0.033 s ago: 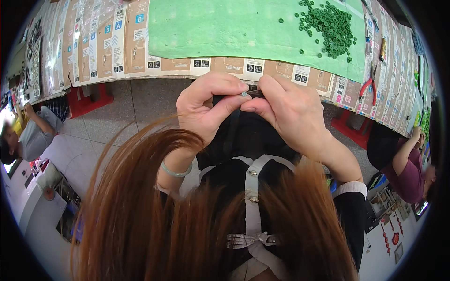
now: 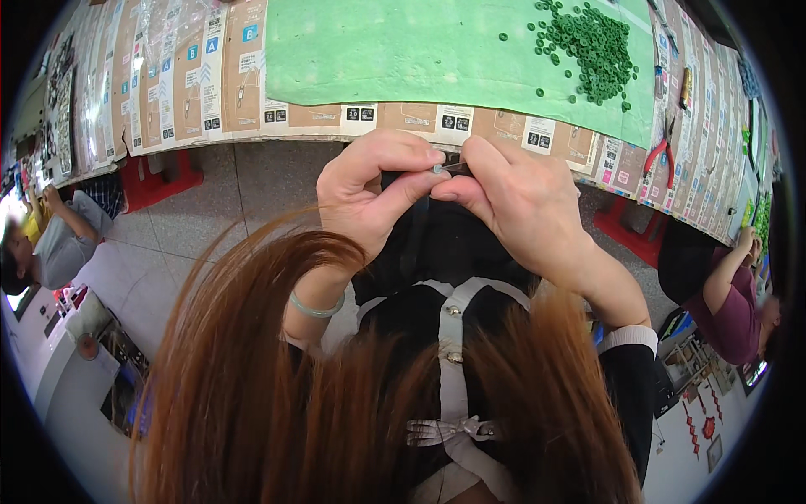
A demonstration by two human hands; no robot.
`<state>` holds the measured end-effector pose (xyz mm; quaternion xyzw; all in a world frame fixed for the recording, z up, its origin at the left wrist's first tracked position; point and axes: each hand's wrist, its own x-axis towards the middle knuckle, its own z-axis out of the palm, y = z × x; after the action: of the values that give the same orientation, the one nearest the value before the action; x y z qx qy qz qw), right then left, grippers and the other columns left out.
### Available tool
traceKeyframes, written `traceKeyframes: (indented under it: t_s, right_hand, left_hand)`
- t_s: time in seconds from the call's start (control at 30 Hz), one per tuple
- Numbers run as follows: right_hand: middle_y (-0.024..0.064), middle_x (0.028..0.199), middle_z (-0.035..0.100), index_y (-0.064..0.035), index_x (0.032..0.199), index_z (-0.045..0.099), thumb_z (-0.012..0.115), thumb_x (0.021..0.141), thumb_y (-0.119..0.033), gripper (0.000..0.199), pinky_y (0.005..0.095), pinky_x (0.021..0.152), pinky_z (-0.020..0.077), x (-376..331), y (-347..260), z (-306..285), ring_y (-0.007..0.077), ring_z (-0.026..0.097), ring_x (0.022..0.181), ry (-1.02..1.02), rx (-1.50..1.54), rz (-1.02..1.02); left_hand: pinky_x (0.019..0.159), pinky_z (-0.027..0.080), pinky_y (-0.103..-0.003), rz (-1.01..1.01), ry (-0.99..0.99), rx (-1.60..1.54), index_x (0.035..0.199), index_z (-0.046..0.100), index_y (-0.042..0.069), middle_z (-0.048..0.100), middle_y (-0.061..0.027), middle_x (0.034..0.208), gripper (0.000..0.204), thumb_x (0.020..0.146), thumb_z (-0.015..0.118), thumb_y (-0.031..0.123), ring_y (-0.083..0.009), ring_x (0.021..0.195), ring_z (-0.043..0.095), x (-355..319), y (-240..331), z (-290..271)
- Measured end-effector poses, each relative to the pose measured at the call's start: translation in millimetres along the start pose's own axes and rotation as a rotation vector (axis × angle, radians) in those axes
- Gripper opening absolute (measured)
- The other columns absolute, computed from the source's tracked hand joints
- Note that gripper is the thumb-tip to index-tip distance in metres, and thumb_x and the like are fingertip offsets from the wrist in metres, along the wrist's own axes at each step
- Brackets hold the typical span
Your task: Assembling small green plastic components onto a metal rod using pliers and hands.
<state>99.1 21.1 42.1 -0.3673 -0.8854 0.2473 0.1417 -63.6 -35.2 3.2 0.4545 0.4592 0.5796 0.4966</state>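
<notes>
My left hand (image 2: pixel 369 181) pinches a small pale grey-green round piece (image 2: pixel 437 169) between thumb and forefinger, just short of the table's near edge. Facing it, my right hand (image 2: pixel 529 193) is closed, thumb and forefinger pressed together. A thin dark sliver (image 2: pixel 456 168) shows between the two hands at the right fingertips; its kind is too small to make out. Both hands are held up over my lap, fingertips almost meeting. On the green sheet (image 2: pixel 378 50) beyond them lies a loose pile of small dark green rings (image 2: pixel 592 50).
Red-handled pliers (image 2: pixel 661 160) lie on the cardboard-covered table (image 2: pixel 218 101) to the right, near a small yellow-handled tool (image 2: pixel 687 89). Red stools (image 2: pixel 159 181) stand under the table. One person (image 2: pixel 63 235) sits at far left, another (image 2: pixel 730 286) at far right. My long hair hangs below.
Almost nothing differs. The right fingertips have shifted very slightly, and a little more of the thin sliver shows between the hands.
</notes>
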Motion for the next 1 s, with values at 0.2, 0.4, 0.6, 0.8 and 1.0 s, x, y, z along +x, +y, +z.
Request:
traceKeyframes:
  t_s: [0.2, 0.4, 0.6, 0.8, 1.0]
  right_hand:
    - [0.0058, 0.059, 0.048, -0.0067, 0.074, 0.048, 0.058, 0.083, -0.038, 0.034, 0.0324, 0.042, 0.0409, -0.9, 2.5, 3.7, 0.0233, 0.053, 0.05, -0.023, 0.036, -0.014]
    - [0.0057, 0.061, 0.048, -0.007, 0.075, 0.049, 0.058, 0.082, -0.039, 0.034, 0.0325, 0.044, 0.0411, 0.1, 1.7, 2.6, 0.0235, 0.053, 0.051, -0.006, 0.051, 0.0]
    - [0.0055, 0.062, 0.048, -0.0075, 0.075, 0.049, 0.059, 0.081, -0.041, 0.035, 0.0317, 0.045, 0.0414, 1.2, 1.8, 1.3, 0.0227, 0.052, 0.052, 0.022, 0.028, -0.02]
    - [0.0056, 0.063, 0.048, -0.007, 0.076, 0.049, 0.059, 0.081, -0.039, 0.034, 0.0316, 0.043, 0.041, 0.9, -0.1, -0.4, 0.0224, 0.052, 0.05, 0.043, 0.052, -0.021]
    - [0.006, 0.064, 0.049, -0.0068, 0.076, 0.049, 0.058, 0.082, -0.037, 0.032, 0.0314, 0.042, 0.0409, -0.2, 2.1, 2.6, 0.0223, 0.053, 0.05, -0.011, 0.023, -0.028]
  left_hand:
    - [0.075, 0.048, -0.027, 0.002, -0.003, 0.027, 0.089, 0.061, -0.001, 0.06, -0.01, 0.091, 0.021, 0.072, 0.064, -0.013, -0.0169, 0.085, 0.058, -2.2, -0.1, -0.8]
    - [0.075, 0.048, -0.026, 0.013, 0.025, -0.092, 0.09, 0.06, 0.0, 0.06, -0.0096, 0.091, 0.021, 0.073, 0.064, -0.013, -0.0168, 0.085, 0.057, -1.8, -3.2, 1.3]
    - [0.076, 0.048, -0.026, 0.015, 0.012, -0.136, 0.09, 0.059, -0.001, 0.058, -0.0095, 0.092, 0.021, 0.074, 0.063, -0.013, -0.0164, 0.086, 0.056, -0.8, -1.7, 0.4]
    - [0.076, 0.048, -0.026, 0.018, -0.015, -0.149, 0.09, 0.056, -0.001, 0.056, -0.0088, 0.091, 0.022, 0.074, 0.061, -0.014, -0.0159, 0.086, 0.055, 1.8, -2.9, 0.1]
    - [0.077, 0.047, -0.026, -0.034, -0.026, -0.147, 0.088, 0.055, 0.0, 0.055, -0.0086, 0.091, 0.022, 0.073, 0.061, -0.016, -0.0157, 0.086, 0.055, 1.3, -0.8, -0.5]
